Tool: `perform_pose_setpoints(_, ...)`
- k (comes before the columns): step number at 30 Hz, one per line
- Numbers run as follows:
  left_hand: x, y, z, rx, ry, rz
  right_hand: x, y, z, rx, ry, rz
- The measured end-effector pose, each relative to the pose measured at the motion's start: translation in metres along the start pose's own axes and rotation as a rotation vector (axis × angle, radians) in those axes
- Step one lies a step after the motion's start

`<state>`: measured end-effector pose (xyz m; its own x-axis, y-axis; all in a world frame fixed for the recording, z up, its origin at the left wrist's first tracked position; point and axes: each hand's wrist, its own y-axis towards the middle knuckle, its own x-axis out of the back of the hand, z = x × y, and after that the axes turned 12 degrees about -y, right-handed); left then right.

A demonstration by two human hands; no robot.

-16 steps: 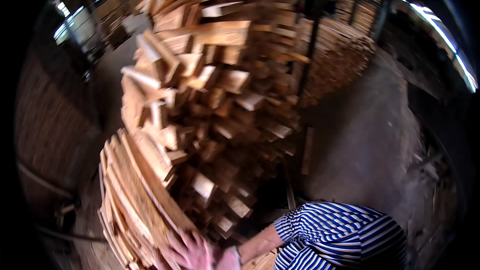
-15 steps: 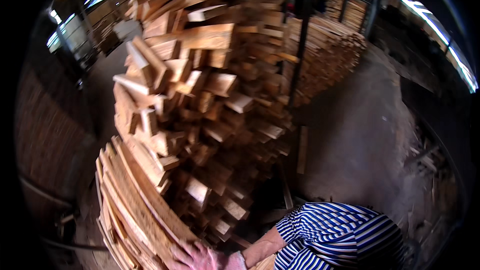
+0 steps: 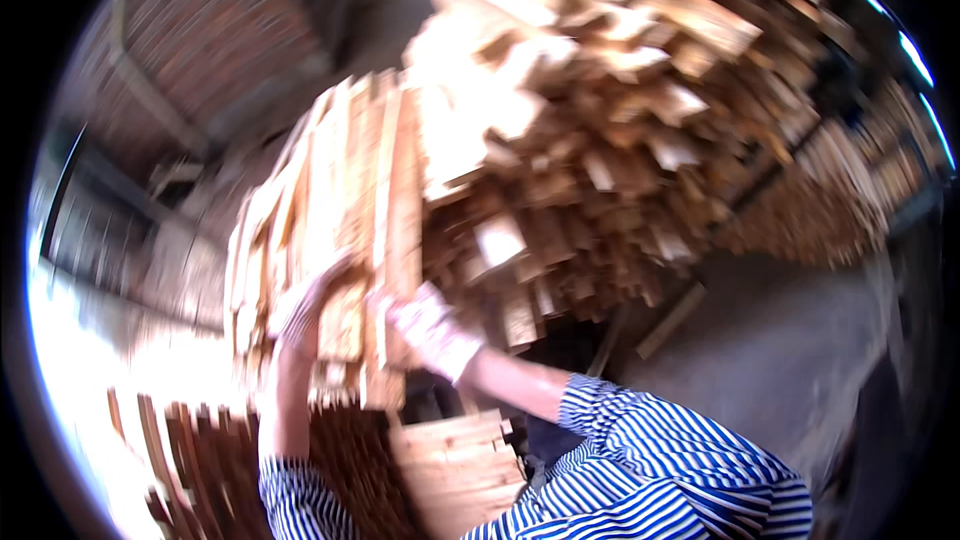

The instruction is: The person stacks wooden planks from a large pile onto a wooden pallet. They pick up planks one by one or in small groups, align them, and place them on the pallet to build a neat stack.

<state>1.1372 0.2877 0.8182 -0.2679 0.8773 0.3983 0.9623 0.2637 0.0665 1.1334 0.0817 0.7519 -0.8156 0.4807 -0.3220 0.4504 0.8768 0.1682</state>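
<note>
Brickwork (image 3: 210, 30) is rising at ten o'clock; left hand (image 3: 303, 312) and right hand (image 3: 438, 335) are touching boards (image 3: 365, 175) toward nine, fingers (image 3: 402, 312) blurring, their grip unclear to me

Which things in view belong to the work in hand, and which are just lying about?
Apparently in use:
- left hand and right hand, both at the long boards

Apparently just lying about:
- big wood pile alongside
- loose plank on the floor
- farther wood stack

A wood workshop or timber store, shown by stacked boards (image 3: 350, 175), heaped timber (image 3: 600, 140) and brickwork (image 3: 215, 20).
</note>
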Motion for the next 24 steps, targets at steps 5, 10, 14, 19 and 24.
perform_pose_setpoints(5, 0.032, -0.062, -0.024, 0.579, -0.664, 0.183, 0.03, -0.015, -0.038, 0.524, -1.764, -0.288)
perform_pose_setpoints(10, -0.01, -0.194, 0.024, 0.464, -0.798, 0.195, 0.021, -0.062, 0.012, 0.497, -2.574, -0.443)
perform_pose_setpoints(14, -0.038, -0.303, 0.086, 0.306, -0.481, 0.029, 0.084, -0.095, 0.05, 0.342, -2.16, -0.638)
perform_pose_setpoints(19, 0.014, -0.341, 0.093, 0.172, -0.499, -0.141, 0.189, -0.128, 0.036, 0.015, -2.108, -0.68)
perform_pose_setpoints(24, 0.056, -0.449, 0.143, 0.293, -0.407, -0.266, 0.294, -0.118, -0.006, -0.207, -2.528, -0.311)
